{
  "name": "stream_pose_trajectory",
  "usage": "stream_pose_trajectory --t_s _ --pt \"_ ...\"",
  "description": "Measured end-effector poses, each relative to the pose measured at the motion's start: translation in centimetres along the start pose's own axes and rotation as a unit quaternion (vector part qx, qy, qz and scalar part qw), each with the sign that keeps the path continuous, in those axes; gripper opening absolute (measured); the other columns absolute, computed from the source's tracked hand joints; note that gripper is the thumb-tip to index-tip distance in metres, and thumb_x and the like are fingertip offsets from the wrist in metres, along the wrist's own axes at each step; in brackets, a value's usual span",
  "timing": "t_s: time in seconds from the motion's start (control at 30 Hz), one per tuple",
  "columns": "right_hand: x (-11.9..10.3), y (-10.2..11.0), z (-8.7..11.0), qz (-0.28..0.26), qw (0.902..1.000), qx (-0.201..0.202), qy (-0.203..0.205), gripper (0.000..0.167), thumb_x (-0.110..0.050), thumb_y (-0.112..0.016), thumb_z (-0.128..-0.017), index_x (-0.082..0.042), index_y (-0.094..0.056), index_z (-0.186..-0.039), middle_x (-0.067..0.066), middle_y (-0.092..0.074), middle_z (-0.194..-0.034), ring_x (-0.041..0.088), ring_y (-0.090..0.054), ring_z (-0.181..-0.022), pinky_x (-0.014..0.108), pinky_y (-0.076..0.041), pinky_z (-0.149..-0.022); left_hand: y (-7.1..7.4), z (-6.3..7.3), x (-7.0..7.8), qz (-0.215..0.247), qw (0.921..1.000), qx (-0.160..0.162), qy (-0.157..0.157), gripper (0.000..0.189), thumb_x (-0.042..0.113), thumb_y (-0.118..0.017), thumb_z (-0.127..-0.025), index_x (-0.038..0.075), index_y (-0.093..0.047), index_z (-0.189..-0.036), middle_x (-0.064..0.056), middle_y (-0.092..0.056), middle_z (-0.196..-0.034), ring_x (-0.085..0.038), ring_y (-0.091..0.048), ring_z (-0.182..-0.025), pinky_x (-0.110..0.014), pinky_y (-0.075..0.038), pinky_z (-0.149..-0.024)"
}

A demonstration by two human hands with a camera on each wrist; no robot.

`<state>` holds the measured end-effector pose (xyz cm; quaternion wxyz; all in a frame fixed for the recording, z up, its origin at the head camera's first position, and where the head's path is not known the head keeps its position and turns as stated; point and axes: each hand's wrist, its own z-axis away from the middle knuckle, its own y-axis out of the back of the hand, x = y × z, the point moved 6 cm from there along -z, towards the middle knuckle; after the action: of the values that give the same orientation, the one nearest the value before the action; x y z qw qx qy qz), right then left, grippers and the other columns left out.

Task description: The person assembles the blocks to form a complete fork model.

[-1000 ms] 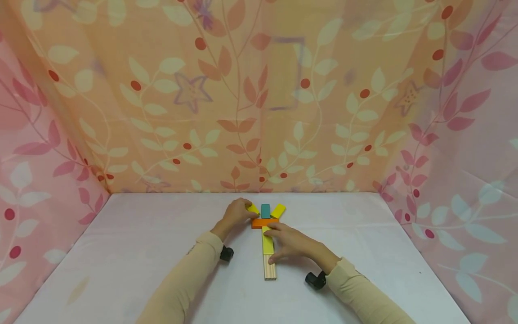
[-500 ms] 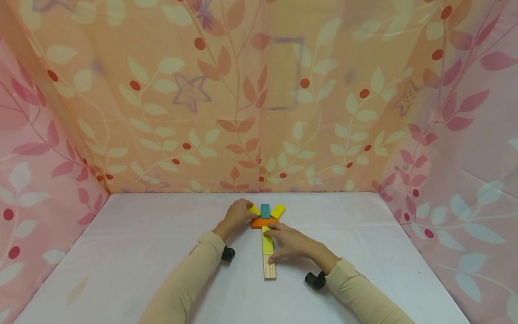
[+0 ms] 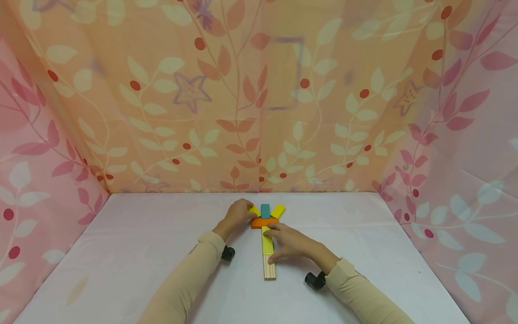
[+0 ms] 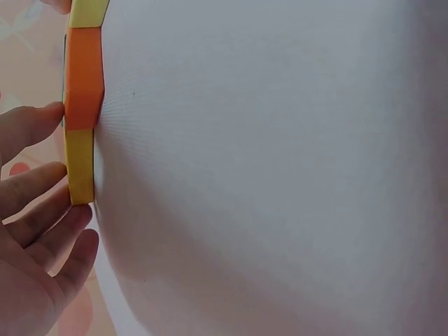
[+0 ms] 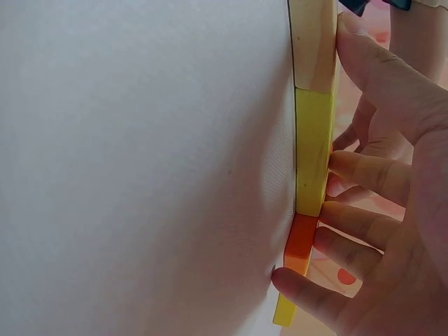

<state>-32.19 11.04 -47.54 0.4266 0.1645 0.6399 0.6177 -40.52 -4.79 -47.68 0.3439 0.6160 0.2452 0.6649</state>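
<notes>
Coloured wooden blocks lie flat in a figure on the white table. A teal block (image 3: 265, 211) stands between a left yellow block (image 3: 253, 210) and a right yellow block (image 3: 278, 211), above a crosswise orange block (image 3: 257, 223). Below run a longer yellow block (image 3: 267, 245) and a plain wood block (image 3: 269, 272). My left hand (image 3: 236, 214) touches the left yellow block, its fingertips at the outer end and its thumb (image 4: 50, 115) by the orange block. My right hand (image 3: 294, 241) rests spread fingertips (image 5: 343, 162) along the orange and long yellow blocks, thumb on the plain wood.
Leaf-patterned cloth (image 3: 259, 112) hangs behind the table and along both sides. Black wrist cameras (image 3: 315, 280) sit under both wrists, close to the white table (image 3: 141, 225).
Hardly anything differs. Both hands stay on the blocks, and the figure keeps its shape.
</notes>
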Motion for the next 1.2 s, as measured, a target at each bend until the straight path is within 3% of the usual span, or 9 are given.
stream_pose_trajectory --t_s 0.73,1.2 --pt "-0.21 0.15 0.12 0.005 1.0000 0.001 0.007 0.084 -0.060 -0.079 -0.069 -0.016 -0.056 -0.137 0.007 -0.041 -0.151 0.028 -0.041 -0.137 0.047 -0.042 -0.110 -0.01 -0.01 -0.07 0.001 0.9999 -0.003 -0.010 0.043 0.022 -0.075 -0.086 0.002 -0.064 -0.124 -0.012 -0.064 -0.124 -0.026 -0.058 -0.106 -0.041 -0.049 -0.102" --pt "-0.02 0.04 0.06 -0.006 1.0000 -0.004 -0.005 0.084 -0.060 -0.079 -0.068 -0.017 -0.056 -0.137 0.008 -0.040 -0.152 0.029 -0.040 -0.138 0.050 -0.042 -0.108 -0.12 -0.08 -0.14 0.000 0.9999 -0.013 0.004 0.044 0.022 -0.075 -0.086 0.004 -0.064 -0.125 -0.012 -0.061 -0.124 -0.027 -0.054 -0.106 -0.042 -0.047 -0.104"
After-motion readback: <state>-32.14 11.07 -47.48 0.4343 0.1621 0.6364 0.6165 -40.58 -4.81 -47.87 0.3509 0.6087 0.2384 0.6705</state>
